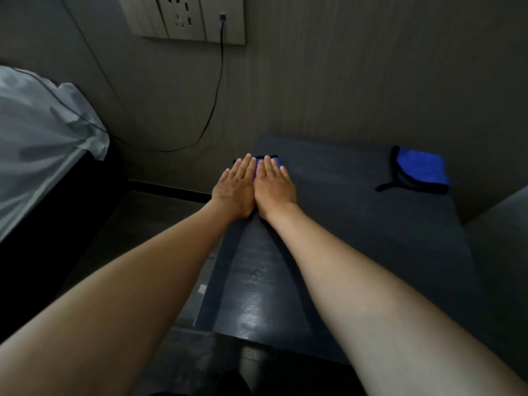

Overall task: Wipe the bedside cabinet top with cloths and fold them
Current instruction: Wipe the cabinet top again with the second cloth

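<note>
The dark bedside cabinet top fills the middle of the view. My left hand and my right hand lie flat side by side, palms down, on a small blue cloth with black edging near the far left corner. Only a strip of that cloth shows between and beyond my fingers. A second blue cloth with black trim lies folded at the far right of the top, a black loop trailing from its near left corner.
A bed with white sheets stands at the left. A wall socket panel hangs above, with a black cable drooping down the wall. Grey wall runs behind the cabinet. A pale surface sits at the right.
</note>
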Motion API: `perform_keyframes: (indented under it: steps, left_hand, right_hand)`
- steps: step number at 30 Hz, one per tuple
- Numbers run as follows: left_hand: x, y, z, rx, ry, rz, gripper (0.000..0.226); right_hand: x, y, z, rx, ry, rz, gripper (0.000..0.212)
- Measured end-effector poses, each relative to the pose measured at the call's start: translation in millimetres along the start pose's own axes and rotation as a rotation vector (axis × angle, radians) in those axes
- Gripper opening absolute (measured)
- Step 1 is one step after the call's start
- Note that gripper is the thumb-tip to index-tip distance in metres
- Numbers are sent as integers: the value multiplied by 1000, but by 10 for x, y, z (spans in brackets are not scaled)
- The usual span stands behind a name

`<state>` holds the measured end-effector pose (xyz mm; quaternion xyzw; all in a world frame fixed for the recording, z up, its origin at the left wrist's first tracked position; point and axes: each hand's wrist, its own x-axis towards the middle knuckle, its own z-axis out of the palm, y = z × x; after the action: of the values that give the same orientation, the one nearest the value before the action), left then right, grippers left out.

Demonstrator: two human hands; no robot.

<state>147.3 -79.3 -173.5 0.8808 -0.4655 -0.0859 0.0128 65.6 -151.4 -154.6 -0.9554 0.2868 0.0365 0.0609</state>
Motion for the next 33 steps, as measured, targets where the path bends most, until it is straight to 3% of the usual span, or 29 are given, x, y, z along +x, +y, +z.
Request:
perform_keyframes:
  steps: [15, 24, 27, 33]
  left_hand:
    - [909, 1070, -68, 68, 20, 147, 74]
    - [1028, 1849, -57, 72, -15, 189, 71]
    - [1013, 2053, -38, 78, -16, 187, 70]
    - [990, 2171, -5, 2, 3, 213, 61]
  right_hand:
    - [287, 1276, -78, -20, 17, 157, 59]
    - [58, 1946, -181, -217, 19, 272, 61]
    - [-38, 2119, -224, -250, -17, 280, 73]
    - [-115, 2233, -239, -280, -24, 287, 68]
